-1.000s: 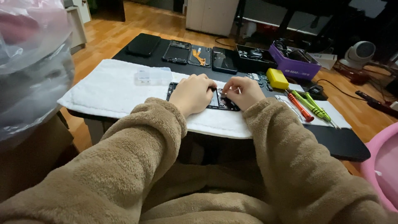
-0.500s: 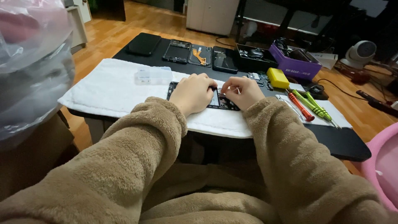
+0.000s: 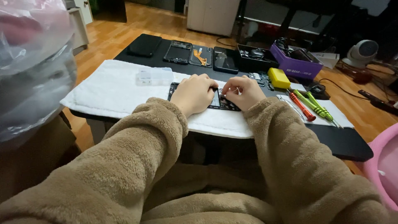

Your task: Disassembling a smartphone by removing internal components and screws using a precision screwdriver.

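On the white towel, head view:
Opened phone: black, flat, rectangular opened phone (image 3: 221, 102) lying on white terry towel (image 3: 107, 89), mostly hidden under both hands.
Left hand: left hand (image 3: 194, 93) palm down on the phone, fingers curled over its upper edge, pressing rather than gripping.
Right hand: right hand (image 3: 243, 92) just beside the left, resting on the phone's right end, fingertips pinched together on something thin and pale; too small to tell what.
Sleeves: fuzzy tan fleece sleeves (image 3: 145, 161) covering both arms to the wrists.
Towel surroundings: clear plastic parts box (image 3: 155, 76) on the towel, left of the hands.
Table: low black table (image 3: 344, 143) under the towel.
Far row: dark phones and phone frames (image 3: 179, 51) side by side along the far edge.
Right side: yellow rectangular block (image 3: 278, 78), purple open box (image 3: 295, 60), red-handled screwdriver (image 3: 302, 107), two green-handled screwdrivers (image 3: 316, 106) lying near one another.
Left edge: crumpled clear plastic bag (image 3: 31, 62), close to the camera.
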